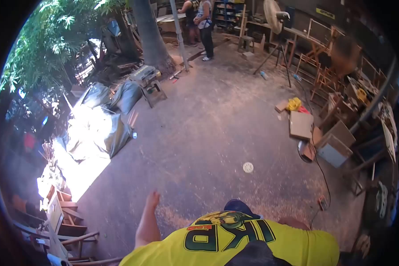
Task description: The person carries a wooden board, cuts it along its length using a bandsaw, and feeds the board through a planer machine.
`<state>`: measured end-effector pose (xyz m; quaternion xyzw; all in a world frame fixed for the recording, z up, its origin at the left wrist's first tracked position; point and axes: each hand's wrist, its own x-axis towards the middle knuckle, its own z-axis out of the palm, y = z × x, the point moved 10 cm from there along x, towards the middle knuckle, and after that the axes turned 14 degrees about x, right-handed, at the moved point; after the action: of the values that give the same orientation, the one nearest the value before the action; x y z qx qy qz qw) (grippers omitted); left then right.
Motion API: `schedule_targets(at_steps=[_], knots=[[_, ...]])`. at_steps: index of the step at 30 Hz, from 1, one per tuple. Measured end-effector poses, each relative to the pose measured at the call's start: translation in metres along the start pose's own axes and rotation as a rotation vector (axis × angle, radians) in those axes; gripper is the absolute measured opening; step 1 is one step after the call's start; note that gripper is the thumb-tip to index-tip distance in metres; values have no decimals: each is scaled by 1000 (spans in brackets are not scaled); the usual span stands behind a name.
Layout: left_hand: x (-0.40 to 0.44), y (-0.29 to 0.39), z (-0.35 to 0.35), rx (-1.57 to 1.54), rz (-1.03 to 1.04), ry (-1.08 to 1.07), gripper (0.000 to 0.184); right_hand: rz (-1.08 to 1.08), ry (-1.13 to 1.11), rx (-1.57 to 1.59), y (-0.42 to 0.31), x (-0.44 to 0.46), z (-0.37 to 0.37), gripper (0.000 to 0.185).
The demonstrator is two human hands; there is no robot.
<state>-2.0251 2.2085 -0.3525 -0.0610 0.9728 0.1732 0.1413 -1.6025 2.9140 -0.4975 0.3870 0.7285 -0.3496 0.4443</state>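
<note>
My left hand (153,199) hangs ahead of my body on the left, above the bare floor. It looks open with nothing in it, though the fingers are small and not sharp. Of my right arm (292,222) only a short part shows beside my yellow shirt (173,243); the right hand is hidden. A white round disc with holes (248,167) lies on the dusty floor (199,146), ahead and to the right of my left hand, not touching it.
Sacks (122,133) and scrap wood (68,215) lie left. A bench machine (145,74) stands by a tree trunk (151,40). Boards (301,125), a cable (322,170) and folding chairs (307,65) line the right. Behind are a fan (275,17) and two people (205,26).
</note>
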Motion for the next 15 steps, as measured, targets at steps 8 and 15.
schedule_targets(at_steps=[8, 15], knots=[[374, 354, -188, -227, 512, -19, 41, -22, -35, 57, -258, 178, -190, 53], [498, 229, 96, 245, 261, -556, 44, -808, 328, 346, -807, 205, -575, 47]])
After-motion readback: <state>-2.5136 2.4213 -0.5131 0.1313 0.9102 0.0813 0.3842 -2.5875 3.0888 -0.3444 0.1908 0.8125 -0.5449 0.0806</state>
